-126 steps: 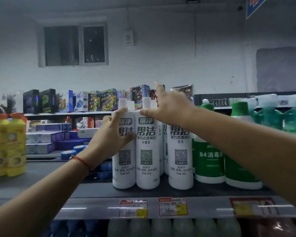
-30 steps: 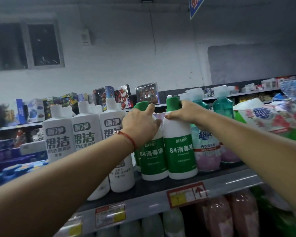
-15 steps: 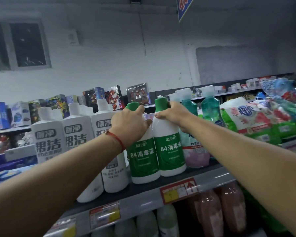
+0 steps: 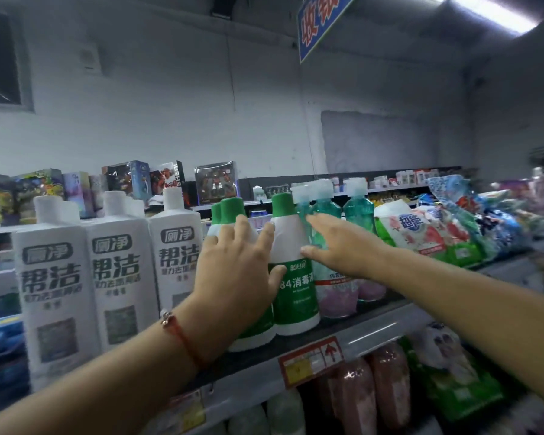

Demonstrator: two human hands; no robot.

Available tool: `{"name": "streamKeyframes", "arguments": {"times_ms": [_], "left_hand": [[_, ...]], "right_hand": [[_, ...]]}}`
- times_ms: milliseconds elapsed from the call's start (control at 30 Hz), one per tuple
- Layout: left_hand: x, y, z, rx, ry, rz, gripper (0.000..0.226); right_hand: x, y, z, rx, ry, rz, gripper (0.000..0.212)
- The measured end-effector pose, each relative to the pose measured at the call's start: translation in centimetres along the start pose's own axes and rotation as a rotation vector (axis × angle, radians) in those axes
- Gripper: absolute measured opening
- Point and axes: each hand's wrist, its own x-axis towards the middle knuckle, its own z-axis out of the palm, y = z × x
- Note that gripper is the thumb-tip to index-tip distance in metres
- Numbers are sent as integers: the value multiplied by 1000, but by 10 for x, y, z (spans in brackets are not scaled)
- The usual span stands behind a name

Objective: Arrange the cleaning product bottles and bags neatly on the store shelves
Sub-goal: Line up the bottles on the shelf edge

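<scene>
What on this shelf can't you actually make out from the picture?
- Head view: the left hand covers most of the nearer green-capped bottle, label included.
- The teal bottles are partly hidden behind the right hand; their label text is too blurred to read.
- The bags at the right edge are smeared by blur.
- The price tag is illegible.

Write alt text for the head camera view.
Both open hands, left hand and right hand, reach around a green-capped disinfectant bottle on a store shelf, with white cleaner bottles left and detergent bags right.
</scene>
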Motion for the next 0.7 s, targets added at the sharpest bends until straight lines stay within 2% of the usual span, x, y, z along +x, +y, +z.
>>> {"name": "streamKeyframes", "arguments": {"times_ms": [100,200,333,567,700], "left_hand": [[-10,13,4,-82,-17,15,79],[-5,35,11,-98,-63,29,79],[15,69,21,-78,-72,24,78],[51,122,30,-51,-78,-126,79],[70,145,37,-22,-65,-186,83]], "right_hand": [[-22,27,-13,-176,-61,-58,77],[-39,56,-25,-228,-67,-81,77],[-42,97,-29,-130,-103,-65,77],[-16,163,-34,0,-136,-83,79],[10,180,-29,158,-135,-6,81]]}}
